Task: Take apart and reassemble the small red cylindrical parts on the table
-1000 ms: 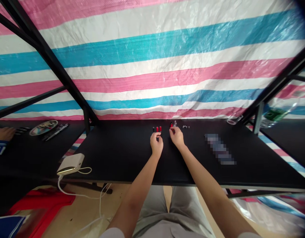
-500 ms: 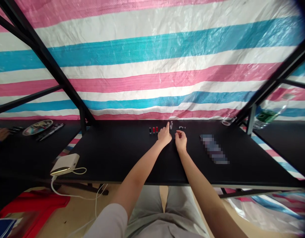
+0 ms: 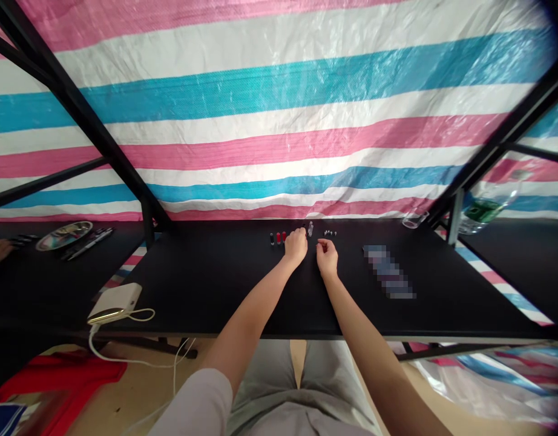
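Note:
My left hand (image 3: 296, 246) rests over the black table with its fingers curled in. A small dark piece shows at its fingertips, too small to name. Left of it, a small black tube (image 3: 272, 238) and two red tubes, one of them this red tube (image 3: 278, 238), stand in a row. Just right of its fingers are small clear pieces (image 3: 310, 228). My right hand (image 3: 327, 258) is closed in a pinch close by; whatever lies between those fingers is hidden. Beyond it sit several small shiny silvery pieces (image 3: 330, 233).
A blurred-out flat object (image 3: 388, 271) lies on the black table (image 3: 206, 284) to the right. A clear cup (image 3: 415, 218) is by the frame post, a white box with cable (image 3: 115, 303) at left. Another person's hand (image 3: 0, 249) is near a metal tray (image 3: 65, 235).
My left index finger, stretched forward before, is now curled in with the others. A dark piece has come into sight at the left fingertips. My right hand stays nearly in place.

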Demonstrator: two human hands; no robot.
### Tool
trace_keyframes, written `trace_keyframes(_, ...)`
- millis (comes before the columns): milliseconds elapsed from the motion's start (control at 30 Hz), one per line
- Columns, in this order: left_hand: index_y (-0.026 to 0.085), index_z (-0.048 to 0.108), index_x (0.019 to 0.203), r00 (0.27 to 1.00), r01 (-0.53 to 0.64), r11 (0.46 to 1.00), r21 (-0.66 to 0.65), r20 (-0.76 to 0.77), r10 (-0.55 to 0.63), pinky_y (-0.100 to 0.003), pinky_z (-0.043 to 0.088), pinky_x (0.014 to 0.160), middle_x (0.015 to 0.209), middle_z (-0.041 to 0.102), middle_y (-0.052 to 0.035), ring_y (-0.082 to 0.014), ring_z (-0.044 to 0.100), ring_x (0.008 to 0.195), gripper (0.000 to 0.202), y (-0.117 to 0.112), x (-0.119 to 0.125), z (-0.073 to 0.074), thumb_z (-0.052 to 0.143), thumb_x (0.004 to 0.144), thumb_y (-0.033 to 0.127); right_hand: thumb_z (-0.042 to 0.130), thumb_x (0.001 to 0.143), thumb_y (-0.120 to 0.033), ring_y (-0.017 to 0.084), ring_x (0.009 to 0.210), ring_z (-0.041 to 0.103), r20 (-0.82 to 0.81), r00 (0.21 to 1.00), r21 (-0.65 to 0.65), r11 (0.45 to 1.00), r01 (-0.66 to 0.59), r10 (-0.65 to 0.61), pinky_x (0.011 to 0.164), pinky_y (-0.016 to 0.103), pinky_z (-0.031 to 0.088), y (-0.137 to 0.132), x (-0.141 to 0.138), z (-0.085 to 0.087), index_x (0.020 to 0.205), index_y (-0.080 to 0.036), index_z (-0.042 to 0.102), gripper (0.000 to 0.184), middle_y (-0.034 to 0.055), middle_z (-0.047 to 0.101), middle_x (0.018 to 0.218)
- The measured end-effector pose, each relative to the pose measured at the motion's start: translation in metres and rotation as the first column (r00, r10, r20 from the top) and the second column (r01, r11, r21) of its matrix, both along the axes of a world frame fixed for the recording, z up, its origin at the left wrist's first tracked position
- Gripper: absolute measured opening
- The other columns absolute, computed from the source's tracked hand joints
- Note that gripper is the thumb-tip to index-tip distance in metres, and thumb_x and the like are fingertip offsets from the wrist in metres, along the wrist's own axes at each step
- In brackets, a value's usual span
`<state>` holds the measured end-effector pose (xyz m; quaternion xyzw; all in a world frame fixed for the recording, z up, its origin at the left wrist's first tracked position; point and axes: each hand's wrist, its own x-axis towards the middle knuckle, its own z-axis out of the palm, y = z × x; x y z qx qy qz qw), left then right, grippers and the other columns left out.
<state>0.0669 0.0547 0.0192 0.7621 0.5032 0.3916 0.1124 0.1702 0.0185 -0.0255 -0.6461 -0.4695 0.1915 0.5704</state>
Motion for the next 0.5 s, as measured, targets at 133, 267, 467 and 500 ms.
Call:
trace_keyframes(133,0.02,0.055,0.076,0.989,0.017,1.0,-0.016,0.15,-0.015,-0.026,0.045,0.066,0.072,0.058,-0.0013,-0.0133,0.055,0.064,0.007,-0.014,-0.015,-0.01,0.055,0.073,0.013,0.041,0.076,-0.022,0.02,0.097,0.054,0.243,0.969,0.0,0.999,-0.049,0.047,0.088,0.037,0.042,0.002,-0.004,0.002,0.092,-0.015,0.061,0.026,0.0124,0.059,0.101)
trace_keyframes(267,0.019,0.056,0.077,0.939,0.016,0.998,-0.054,0.345,0.004,-0.024,0.045,0.06,0.071,0.06,-0.0002,-0.0094,0.053,0.054,0.004,-0.029,-0.035,-0.018,0.056,0.073,0.018,0.041,0.079,-0.021,0.023,0.122,0.037,0.475,0.871,-0.165,0.985,-0.05,0.124,0.102,0.045,0.025,0.006,-0.014,0.0,0.107,-0.018,0.059,0.034,0.0102,0.049,0.125)
trace_keyframes(467,0.017,0.058,0.081,0.82,-0.034,0.991,-0.133,0.563,0.103,-0.022,0.045,0.059,0.073,0.061,-0.0023,-0.0097,0.055,0.059,0.013,-0.049,-0.055,-0.023,0.056,0.076,0.029,0.038,0.085,-0.033,0.026,0.131,0.023,0.537,0.819,-0.367,0.93,0.011,0.203,0.105,0.05,0.013,0.016,-0.024,0.001,0.126,-0.023,0.046,0.043,0.007,0.036,0.139)
trace_keyframes(500,0.017,0.058,0.081,0.811,-0.042,0.989,-0.139,0.574,0.115,-0.022,0.045,0.059,0.073,0.061,-0.0023,-0.0097,0.055,0.059,0.014,-0.05,-0.056,-0.024,0.055,0.076,0.029,0.038,0.085,-0.034,0.026,0.131,0.023,0.543,0.814,-0.377,0.926,0.017,0.206,0.105,0.051,0.012,0.018,-0.025,0.002,0.127,-0.024,0.045,0.044,0.0068,0.035,0.139)
